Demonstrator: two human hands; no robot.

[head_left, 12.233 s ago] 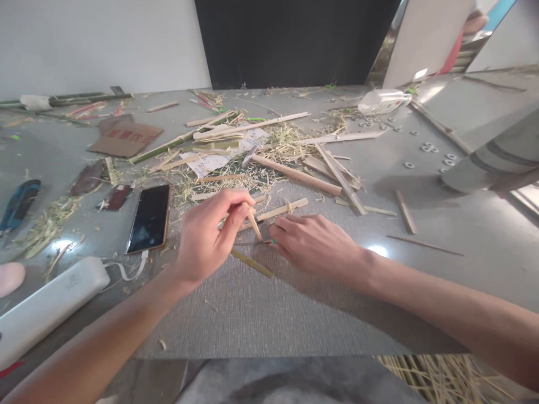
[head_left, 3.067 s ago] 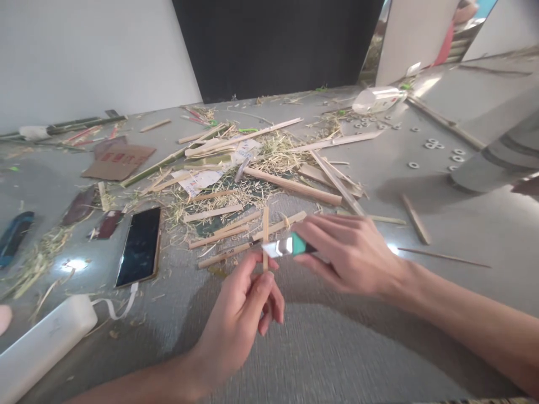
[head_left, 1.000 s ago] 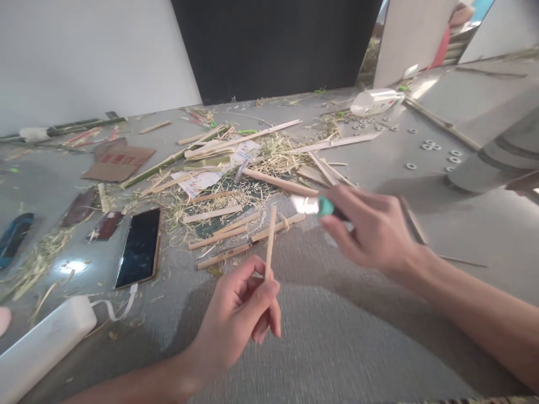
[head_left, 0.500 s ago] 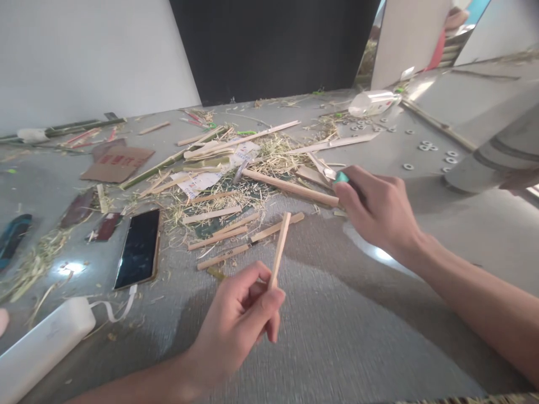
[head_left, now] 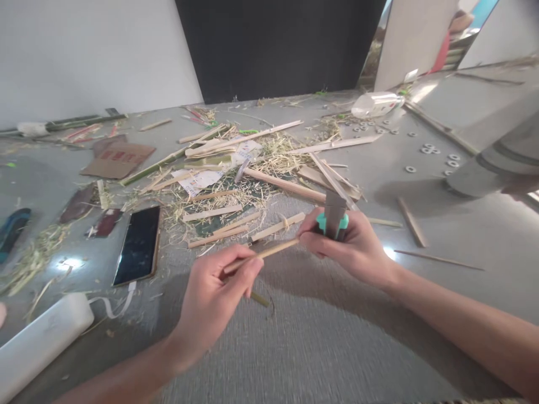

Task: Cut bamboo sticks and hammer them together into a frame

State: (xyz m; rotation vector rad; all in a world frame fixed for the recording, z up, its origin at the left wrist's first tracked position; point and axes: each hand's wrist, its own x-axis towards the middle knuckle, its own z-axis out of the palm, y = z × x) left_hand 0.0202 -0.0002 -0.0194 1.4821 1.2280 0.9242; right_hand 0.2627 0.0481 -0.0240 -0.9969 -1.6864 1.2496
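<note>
My left hand [head_left: 214,289] pinches one end of a thin bamboo stick [head_left: 269,252] that lies almost level and points right. My right hand [head_left: 351,247] is closed on a utility knife [head_left: 334,219] with a teal body, its grey blade standing upright. The thumb and fingers of that hand also touch the stick's right end. Both hands hover over a grey woven mat [head_left: 320,342] near the table's front.
Loose bamboo strips [head_left: 236,224] and shavings [head_left: 273,151] litter the grey table [head_left: 463,241] behind the hands. A black phone [head_left: 137,244] and a white power bank [head_left: 40,342] lie left. Cardboard [head_left: 120,157], small washers [head_left: 433,151] and a clear bottle [head_left: 377,104] lie farther back.
My right hand came back from the far strips to the stick with the knife now blade-up. My left hand tipped the stick from upright to nearly level.
</note>
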